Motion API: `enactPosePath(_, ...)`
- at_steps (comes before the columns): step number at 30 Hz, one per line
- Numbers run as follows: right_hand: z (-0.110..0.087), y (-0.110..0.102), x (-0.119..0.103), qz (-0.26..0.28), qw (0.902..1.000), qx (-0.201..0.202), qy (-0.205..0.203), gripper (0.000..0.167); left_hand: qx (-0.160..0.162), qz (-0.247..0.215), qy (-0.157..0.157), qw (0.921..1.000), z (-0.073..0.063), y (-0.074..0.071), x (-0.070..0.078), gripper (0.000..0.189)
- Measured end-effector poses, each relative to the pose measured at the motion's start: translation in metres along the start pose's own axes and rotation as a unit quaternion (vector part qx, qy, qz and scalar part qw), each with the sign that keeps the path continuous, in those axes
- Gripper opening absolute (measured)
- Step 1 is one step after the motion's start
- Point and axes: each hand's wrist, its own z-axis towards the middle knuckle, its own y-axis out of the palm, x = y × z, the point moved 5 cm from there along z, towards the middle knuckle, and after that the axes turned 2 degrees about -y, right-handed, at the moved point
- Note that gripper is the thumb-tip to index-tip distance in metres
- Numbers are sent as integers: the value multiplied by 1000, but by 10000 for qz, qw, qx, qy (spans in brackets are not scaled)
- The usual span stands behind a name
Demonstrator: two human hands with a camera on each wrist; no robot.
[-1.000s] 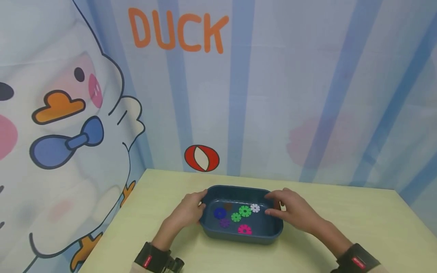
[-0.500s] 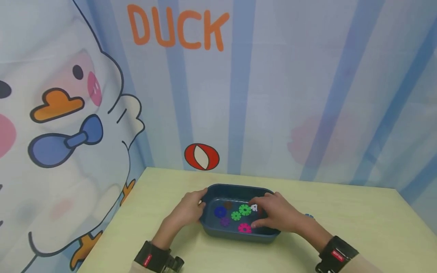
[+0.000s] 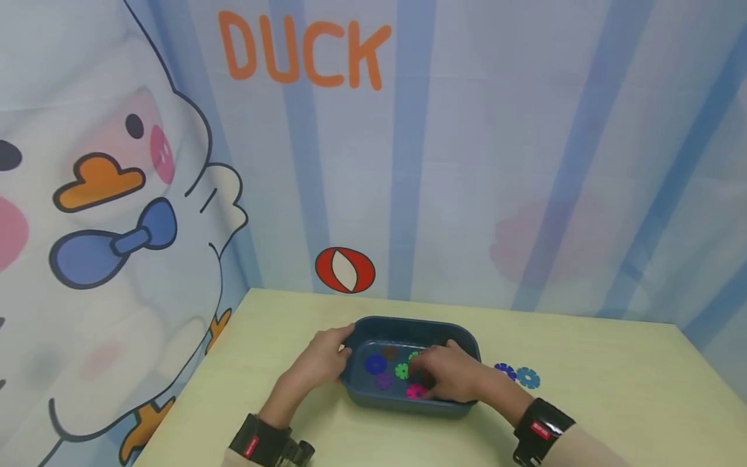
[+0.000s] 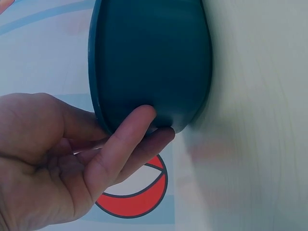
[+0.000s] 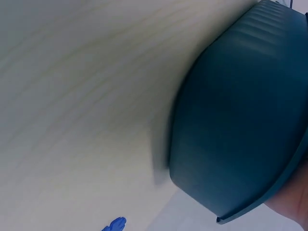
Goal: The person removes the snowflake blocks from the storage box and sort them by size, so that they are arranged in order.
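Observation:
A dark blue-grey plastic bin [image 3: 408, 405] stands on the table. My left hand [image 3: 321, 355] grips its left end; in the left wrist view the fingers [image 4: 130, 134] lie against the outer wall. My right hand [image 3: 452, 373] reaches down inside, fingers bent over the pieces, fingertips partly hidden. Notched plastic discs lie in the bin: a pink disc [image 3: 415, 391] by the right thumb, a green disc [image 3: 402, 371], a blue disc [image 3: 376, 364], a purple disc [image 3: 383, 381] and a brown disc [image 3: 390, 353]. Another green disc [image 3: 414, 356] is partly covered by the right hand.
To the right of the bin, a dark blue disc [image 3: 505, 370] and a light blue disc [image 3: 528, 377] lie on the pale yellow table [image 3: 613, 389]. A printed fabric backdrop [image 3: 467, 162] hangs behind and at the left.
My right hand has moved left from the bin's right rim down into the bin, covering the white disc. Two blue discs on the table have come into view. The left hand stays put.

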Motion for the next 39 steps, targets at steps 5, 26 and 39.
enactPosePath(5,-1,3,-2,-217,9998,-12,-23,24,-36,-52,-8,10000,-1,2,1,56)
enactPosePath(26,-16,-28,5,1091,9923,586,87,30,31,-6,28,10000,1,2,0,55)
enactPosePath(39,-54,-50,32,2127,9728,838,376,40,43,-35,56,10000,1,2,1,55)
